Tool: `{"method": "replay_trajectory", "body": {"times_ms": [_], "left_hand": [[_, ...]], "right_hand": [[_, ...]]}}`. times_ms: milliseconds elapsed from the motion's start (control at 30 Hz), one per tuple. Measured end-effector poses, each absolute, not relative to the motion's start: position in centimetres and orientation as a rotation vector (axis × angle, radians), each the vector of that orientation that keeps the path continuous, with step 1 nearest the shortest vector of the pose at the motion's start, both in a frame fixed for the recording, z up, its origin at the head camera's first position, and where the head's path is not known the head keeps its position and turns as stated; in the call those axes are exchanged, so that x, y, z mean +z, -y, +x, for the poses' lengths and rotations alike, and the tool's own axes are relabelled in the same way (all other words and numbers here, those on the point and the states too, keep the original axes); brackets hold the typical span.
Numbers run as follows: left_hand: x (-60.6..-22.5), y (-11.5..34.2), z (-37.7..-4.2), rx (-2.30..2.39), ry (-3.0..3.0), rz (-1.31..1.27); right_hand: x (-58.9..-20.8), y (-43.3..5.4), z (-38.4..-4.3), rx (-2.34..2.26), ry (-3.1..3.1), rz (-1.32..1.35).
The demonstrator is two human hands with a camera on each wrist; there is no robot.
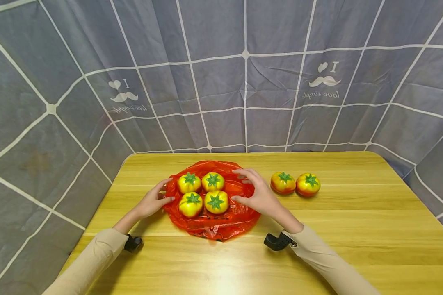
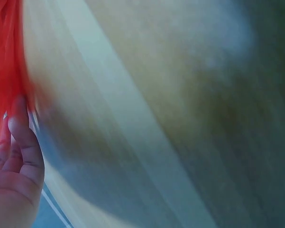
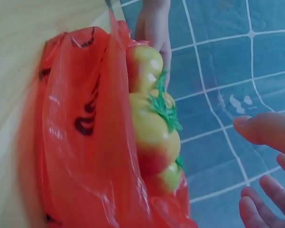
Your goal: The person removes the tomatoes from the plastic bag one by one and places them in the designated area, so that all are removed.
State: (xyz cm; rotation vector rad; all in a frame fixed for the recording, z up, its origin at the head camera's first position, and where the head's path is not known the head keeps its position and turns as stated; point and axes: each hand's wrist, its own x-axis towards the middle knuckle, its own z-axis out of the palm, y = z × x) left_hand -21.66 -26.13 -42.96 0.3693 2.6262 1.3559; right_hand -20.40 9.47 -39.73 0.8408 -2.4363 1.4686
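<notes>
A red plastic bag (image 1: pixel 221 230) lies spread open on the table, its rim turned outward. Several yellow-red tomatoes (image 1: pixel 216 202) with green star-shaped leaves sit inside, grouped toward its left half. My left hand (image 1: pixel 151 203) is at the bag's left edge, thumb and fingers apart, the fingertips against the red film (image 2: pixel 4 57). Over the right part of the bag, my right hand (image 1: pixel 262 196) has its fingers and thumb spread. In the right wrist view nothing lies between that thumb and those fingers, and black print (image 3: pixel 87 116) shows on the bag.
Two more tomatoes (image 1: pixel 307 184) stand side by side on the wooden table (image 1: pixel 354 229), right of the bag. A grey curtain (image 1: pixel 221 94) with white lines hangs behind the table's back edge and along both sides. Black wrist mounts (image 1: pixel 277 241) extend from both sleeves.
</notes>
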Motion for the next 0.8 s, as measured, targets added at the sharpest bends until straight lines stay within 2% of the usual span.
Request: {"method": "replay_trajectory", "body": {"times_ms": [800], "left_hand": [[-43.0,26.2,-21.5,1.336,-2.653,0.37]], "right_hand": [[-41.5,-6.7,-19.8,1.404,2.666,0.831]]}}
